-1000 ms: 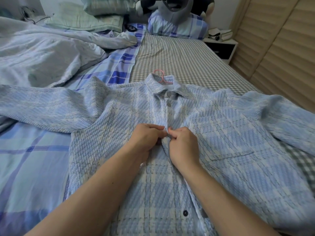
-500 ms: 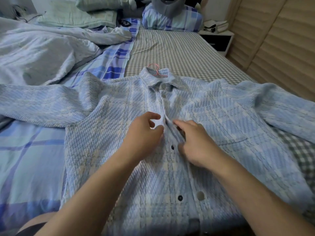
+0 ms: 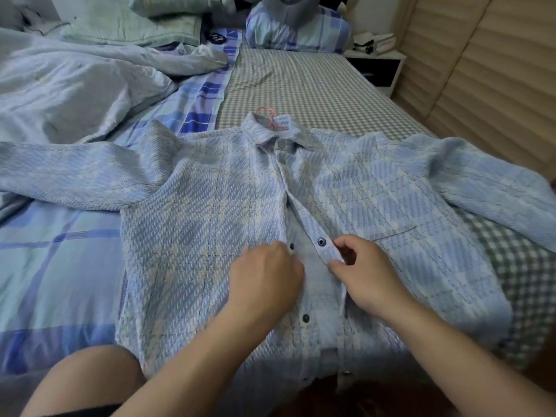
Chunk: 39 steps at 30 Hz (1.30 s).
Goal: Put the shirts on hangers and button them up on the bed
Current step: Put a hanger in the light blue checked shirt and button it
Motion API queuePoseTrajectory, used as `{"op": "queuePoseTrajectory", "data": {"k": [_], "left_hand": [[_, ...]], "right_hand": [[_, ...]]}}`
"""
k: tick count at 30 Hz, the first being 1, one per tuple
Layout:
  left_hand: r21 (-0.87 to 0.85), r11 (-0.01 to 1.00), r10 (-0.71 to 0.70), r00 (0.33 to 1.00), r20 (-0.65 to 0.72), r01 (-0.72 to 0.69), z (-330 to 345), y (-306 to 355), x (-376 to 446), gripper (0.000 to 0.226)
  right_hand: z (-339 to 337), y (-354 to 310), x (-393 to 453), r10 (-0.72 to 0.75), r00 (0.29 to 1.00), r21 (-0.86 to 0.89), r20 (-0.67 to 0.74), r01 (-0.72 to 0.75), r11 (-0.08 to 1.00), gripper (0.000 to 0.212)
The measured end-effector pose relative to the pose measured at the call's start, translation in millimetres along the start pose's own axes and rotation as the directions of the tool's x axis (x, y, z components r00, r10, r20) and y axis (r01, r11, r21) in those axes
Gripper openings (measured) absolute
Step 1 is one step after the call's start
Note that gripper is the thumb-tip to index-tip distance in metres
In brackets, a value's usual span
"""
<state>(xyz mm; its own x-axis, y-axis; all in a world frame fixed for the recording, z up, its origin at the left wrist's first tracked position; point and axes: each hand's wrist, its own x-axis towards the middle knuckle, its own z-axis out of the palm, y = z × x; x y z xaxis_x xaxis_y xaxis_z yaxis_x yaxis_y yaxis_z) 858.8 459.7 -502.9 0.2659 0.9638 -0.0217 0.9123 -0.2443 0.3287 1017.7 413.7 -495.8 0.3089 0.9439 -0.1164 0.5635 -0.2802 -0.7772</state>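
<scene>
A light blue plaid shirt (image 3: 192, 224) lies face up on the bed, sleeves spread to both sides. A pink hanger (image 3: 268, 113) hook sticks out of its collar. The top two snaps under the collar are closed; below them the front gapes open. My left hand (image 3: 264, 278) pinches the left front edge beside a dark snap. My right hand (image 3: 362, 273) pinches the right placket strip just below a round snap (image 3: 321, 242). Another dark snap (image 3: 306, 318) shows lower down between my forearms.
The bed (image 3: 307, 85) has a grey checked sheet on the right and a blue plaid sheet (image 3: 48, 266) on the left. A crumpled pale duvet (image 3: 75, 85) and pillows lie at the back left. A nightstand (image 3: 376, 67) and slatted wooden doors (image 3: 487, 70) are at the right.
Both hands have moved down the shirt front from the closed upper snap to the one below. Each now grips an edge of the open placket, a little apart.
</scene>
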Motion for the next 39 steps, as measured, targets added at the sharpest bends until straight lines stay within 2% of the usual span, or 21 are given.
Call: {"op": "queuePoseTrajectory", "data": {"k": [3, 4, 6, 7, 9, 12, 14, 17, 20, 22, 25, 29, 31, 33, 35, 39], "left_hand": [[-0.335, 0.938, -0.081, 0.996, 0.031, 0.087, -7, -19, -7, 0.029], [-0.479, 0.867, -0.12, 0.991, 0.064, 0.136, -11, -25, -7, 0.027], [-0.735, 0.631, -0.143, 0.969, 0.204, 0.247, -22, -31, -6, 0.016], [-0.799, 0.523, -0.123, 0.954, 0.275, 0.298, -25, -34, -5, 0.02], [-0.815, 0.477, -0.082, 0.94, 0.332, 0.33, -25, -39, -1, 0.024], [-0.854, 0.396, -0.083, 0.939, 0.333, 0.338, -21, -40, 0, 0.03], [-0.889, 0.342, -0.102, 0.952, 0.287, 0.305, -18, -34, 0, 0.026], [-0.905, 0.334, -0.122, 0.964, 0.235, 0.263, -14, -27, -1, 0.025], [-0.908, 0.329, -0.121, 0.965, 0.233, 0.261, -11, -27, -1, 0.024], [-0.918, 0.287, -0.108, 0.962, 0.253, 0.273, -12, -27, -2, 0.02], [-0.921, 0.22, -0.116, 0.946, 0.304, 0.323, -13, -29, -2, 0.01], [-0.906, 0.183, -0.095, 0.924, 0.371, 0.382, -15, -35, 3, 0.016], [-0.905, 0.176, -0.084, 0.922, 0.378, 0.388, -17, -36, 4, 0.013], [-0.898, 0.187, -0.069, 0.917, 0.393, 0.399, -19, -36, 6, 0.013], [-0.891, 0.191, -0.055, 0.911, 0.408, 0.411, -19, -38, 7, 0.013], [-0.896, 0.169, -0.058, 0.911, 0.407, 0.411, -21, -37, 6, 0.011]], "right_hand": [[-3, -2, -5, 0.105, 0.993, 0.266, 0.046, -0.114, 0.957, 0.027], [-4, -3, -6, 0.133, 0.989, 0.359, 0.066, -0.148, 0.921, 0.029], [-5, -7, -7, 0.159, 0.982, 0.499, 0.102, -0.189, 0.846, 0.032], [-5, -11, -9, 0.15, 0.982, 0.542, 0.117, -0.19, 0.818, 0.032], [-5, -21, -12, 0.112, 0.984, 0.604, 0.136, -0.172, 0.778, 0.031], [-3, -35, -19, 0.002, 0.993, 0.647, 0.118, -0.078, 0.759, 0.028], [3, -38, -23, -0.057, 0.997, 0.537, 0.06, 0.016, 0.844, 0.029], [20, -36, -20, -0.103, 0.994, 0.274, 0.031, 0.09, 0.958, 0.034], [36, -29, -15, -0.09, 0.996, 0.208, -0.009, 0.09, 0.974, 0.038], [41, -27, -14, -0.073, 0.997, 0.201, -0.024, 0.076, 0.977, 0.038], [39, -24, -11, -0.026, 1.0, 0.223, -0.002, 0.026, 0.975, 0.038], [41, -21, -10, 0.027, 0.999, 0.303, 0.026, -0.034, 0.952, 0.038], [41, -20, -11, 0.068, 0.997, 0.446, 0.046, -0.081, 0.892, 0.041], [36, -19, -10, 0.128, 0.987, 0.598, 0.101, -0.163, 0.785, 0.04], [30, -18, -8, 0.137, 0.978, 0.653, 0.159, -0.208, 0.729, 0.039], [29, -20, -10, 0.09, 0.982, 0.524, 0.166, -0.165, 0.836, 0.036]]}}
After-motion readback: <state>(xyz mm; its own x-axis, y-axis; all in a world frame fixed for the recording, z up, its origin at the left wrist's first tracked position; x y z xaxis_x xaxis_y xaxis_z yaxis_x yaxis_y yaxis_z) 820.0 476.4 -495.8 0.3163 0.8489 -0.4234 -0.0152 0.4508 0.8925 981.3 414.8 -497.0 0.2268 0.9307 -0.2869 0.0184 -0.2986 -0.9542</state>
